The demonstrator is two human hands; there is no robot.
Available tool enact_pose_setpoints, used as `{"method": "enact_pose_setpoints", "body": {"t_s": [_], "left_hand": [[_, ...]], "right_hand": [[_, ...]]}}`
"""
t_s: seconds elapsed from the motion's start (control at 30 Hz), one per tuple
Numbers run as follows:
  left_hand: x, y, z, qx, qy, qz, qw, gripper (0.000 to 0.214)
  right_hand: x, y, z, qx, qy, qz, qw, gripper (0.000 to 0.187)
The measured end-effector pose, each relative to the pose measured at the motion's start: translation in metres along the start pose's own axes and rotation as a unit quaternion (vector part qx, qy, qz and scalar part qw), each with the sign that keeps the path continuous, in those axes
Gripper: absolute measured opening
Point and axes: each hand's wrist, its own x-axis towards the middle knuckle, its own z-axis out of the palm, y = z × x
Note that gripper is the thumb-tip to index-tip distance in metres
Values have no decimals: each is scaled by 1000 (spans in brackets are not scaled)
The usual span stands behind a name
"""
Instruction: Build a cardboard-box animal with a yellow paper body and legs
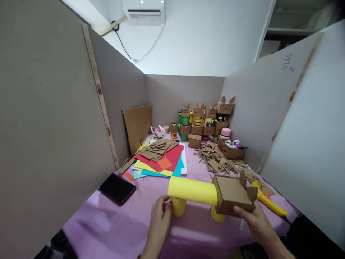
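Low over the front of the table is a paper animal figure, lying lengthwise with a yellow paper tube body (192,189). Short yellow paper legs (178,207) stick down below it. A brown cardboard box head (233,190) with two pointed ears is joined to the tube's right end. My right hand (256,219) grips this box from the right, thumb on its near side. At the rear end, the curled fingers of my left hand (159,217) pinch near the left leg. Part of their contact with the figure is hidden.
Coloured paper sheets (172,158) and cardboard pieces (157,149) lie behind left, beside a black phone (118,189). Cardboard scraps (217,158), several finished animal figures (198,118) and a marker box (233,153) stand farther back. A yellow glue gun (269,203) lies right. Grey partitions (185,91) enclose the table.
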Motion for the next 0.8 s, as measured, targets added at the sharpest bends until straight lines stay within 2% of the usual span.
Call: {"method": "enact_pose_setpoints", "body": {"t_s": [0.07,0.23,0.33,0.37,0.4,0.5,0.57,0.67,0.8], "left_hand": [[0,2,-2,21,-36,9,999,40],[6,10,-3,40,-167,32,985,90],[14,19,-5,48,-195,50,978,128],[16,23,-6,53,-193,59,978,132],[18,28,-6,59,-188,69,978,126],[21,44,-2,100,-180,100,974,83],[19,49,2,134,-180,116,967,63],[17,48,8,166,-170,129,963,54],[16,41,9,181,-157,134,961,54]], "right_hand": [[0,-2,-1,-8,-16,-3,1000,92],[3,-10,-2,-57,-45,6,997,98],[4,-14,0,-62,-54,4,997,99],[4,-15,0,-58,-60,5,997,100],[4,-16,1,-53,-64,5,996,100],[4,-16,1,-42,-72,2,997,102],[5,-13,0,-37,-69,-14,997,101],[7,-7,-1,-23,-46,-47,998,92],[11,-1,0,1,-32,-47,998,73]]}}
